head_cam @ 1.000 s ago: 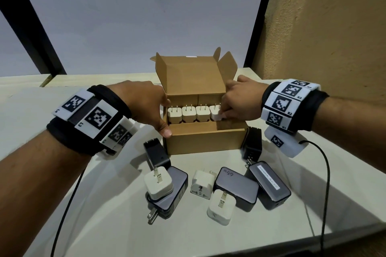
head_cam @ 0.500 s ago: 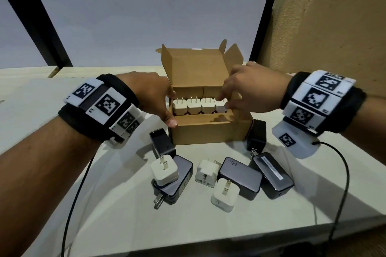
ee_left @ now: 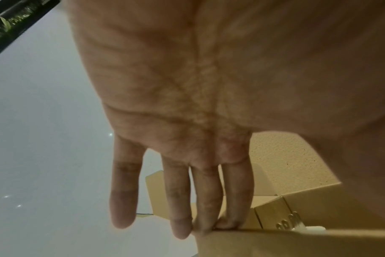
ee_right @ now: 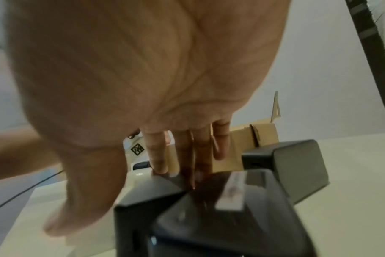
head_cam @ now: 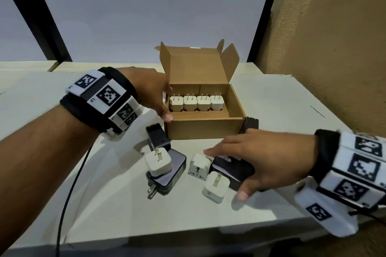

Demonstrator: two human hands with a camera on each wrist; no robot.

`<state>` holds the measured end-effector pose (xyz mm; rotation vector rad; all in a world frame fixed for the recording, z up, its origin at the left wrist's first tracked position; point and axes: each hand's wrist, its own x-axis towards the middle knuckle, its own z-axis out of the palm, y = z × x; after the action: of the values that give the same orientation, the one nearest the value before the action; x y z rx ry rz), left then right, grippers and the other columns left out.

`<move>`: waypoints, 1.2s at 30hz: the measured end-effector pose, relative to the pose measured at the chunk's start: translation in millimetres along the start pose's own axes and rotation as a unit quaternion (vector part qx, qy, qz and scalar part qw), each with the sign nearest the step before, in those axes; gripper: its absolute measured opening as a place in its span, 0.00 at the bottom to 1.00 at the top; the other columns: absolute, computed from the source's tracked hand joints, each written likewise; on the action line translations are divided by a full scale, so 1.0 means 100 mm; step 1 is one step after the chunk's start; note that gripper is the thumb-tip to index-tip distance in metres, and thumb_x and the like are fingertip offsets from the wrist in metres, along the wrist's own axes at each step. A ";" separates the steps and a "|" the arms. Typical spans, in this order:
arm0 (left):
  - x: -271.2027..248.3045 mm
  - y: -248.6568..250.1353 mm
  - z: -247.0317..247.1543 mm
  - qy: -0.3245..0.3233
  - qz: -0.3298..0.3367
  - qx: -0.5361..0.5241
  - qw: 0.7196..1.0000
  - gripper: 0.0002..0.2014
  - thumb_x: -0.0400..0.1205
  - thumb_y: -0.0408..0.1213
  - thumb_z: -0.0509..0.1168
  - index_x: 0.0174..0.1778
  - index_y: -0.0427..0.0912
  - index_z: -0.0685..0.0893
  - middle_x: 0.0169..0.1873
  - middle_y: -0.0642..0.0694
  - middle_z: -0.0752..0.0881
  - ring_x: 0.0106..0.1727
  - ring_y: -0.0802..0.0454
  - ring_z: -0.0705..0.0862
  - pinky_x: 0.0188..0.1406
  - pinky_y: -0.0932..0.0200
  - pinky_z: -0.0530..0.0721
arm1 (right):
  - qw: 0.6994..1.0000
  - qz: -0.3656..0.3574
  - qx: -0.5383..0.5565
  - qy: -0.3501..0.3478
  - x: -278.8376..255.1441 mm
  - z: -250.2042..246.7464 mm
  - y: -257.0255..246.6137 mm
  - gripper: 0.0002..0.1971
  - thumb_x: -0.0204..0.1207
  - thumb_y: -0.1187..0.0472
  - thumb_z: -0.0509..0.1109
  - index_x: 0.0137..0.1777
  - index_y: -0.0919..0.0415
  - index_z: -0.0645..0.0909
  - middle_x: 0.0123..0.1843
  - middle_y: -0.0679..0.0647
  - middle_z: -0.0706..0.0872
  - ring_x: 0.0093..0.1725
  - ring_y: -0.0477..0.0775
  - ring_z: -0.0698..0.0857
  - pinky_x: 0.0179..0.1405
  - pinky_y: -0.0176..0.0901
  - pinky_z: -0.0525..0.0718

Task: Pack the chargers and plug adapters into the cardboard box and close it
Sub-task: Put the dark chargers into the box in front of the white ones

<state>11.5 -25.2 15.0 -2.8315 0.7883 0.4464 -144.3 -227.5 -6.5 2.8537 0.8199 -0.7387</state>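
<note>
The open cardboard box [head_cam: 204, 129] stands mid-table with a row of several white chargers [head_cam: 196, 103] upright inside. My left hand [head_cam: 158, 98] rests on the box's left wall, fingers [ee_left: 207, 208] straight on its rim and thumb at the front corner. My right hand [head_cam: 254, 158] is spread open in front of the box, and its fingertips [ee_right: 160, 167] touch a dark grey charger [head_cam: 231, 168]. Beside it lie a white plug adapter [head_cam: 198, 166] and a white charger [head_cam: 216, 186]. Another white charger [head_cam: 158, 161] sits on a second grey charger [head_cam: 173, 175].
A black charger [head_cam: 156, 137] stands by the box's front left corner, another [head_cam: 251, 123] at its right side. The table's front edge [head_cam: 188, 238] is close to the loose chargers. A textured wall [head_cam: 334, 48] rises at the right. Cables trail from both wrists.
My right hand has left the box and dropped forward onto the dark chargers in front of it. The left hand stays on the box's left wall.
</note>
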 end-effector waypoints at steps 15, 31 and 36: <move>0.03 -0.04 0.03 -0.006 -0.002 -0.023 1.000 0.49 0.61 0.66 0.74 0.78 0.51 0.68 0.77 0.55 0.70 0.71 0.48 0.76 0.66 0.52 0.72 | 0.967 0.056 0.198 0.153 0.05 -0.04 0.12 0.29 0.65 0.50 0.79 0.67 0.41 0.76 0.54 0.40 0.87 0.49 0.42 0.86 0.49 0.33 0.87; 0.00 -0.05 0.05 -0.002 -0.012 -0.029 0.999 0.49 0.61 0.67 0.73 0.78 0.54 0.66 0.78 0.59 0.68 0.71 0.51 0.75 0.64 0.52 0.71 | 0.754 0.026 0.591 0.284 0.21 -0.40 0.47 0.24 0.76 0.69 0.71 0.67 0.44 0.76 0.58 0.60 0.79 0.48 0.62 0.91 0.36 0.58 0.89; -0.02 -0.03 0.04 -0.003 -0.018 -0.041 0.999 0.48 0.62 0.64 0.74 0.78 0.53 0.67 0.63 0.57 0.81 0.66 0.50 0.78 0.55 0.56 0.70 | 0.804 0.076 0.528 0.264 0.43 -0.50 0.42 0.29 0.70 0.65 0.79 0.67 0.42 0.75 0.55 0.55 0.82 0.43 0.59 0.91 0.29 0.48 0.87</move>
<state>10.6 -20.9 12.5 -2.9140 0.7322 0.4917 -69.6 -232.3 15.2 4.1912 0.1388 -0.4227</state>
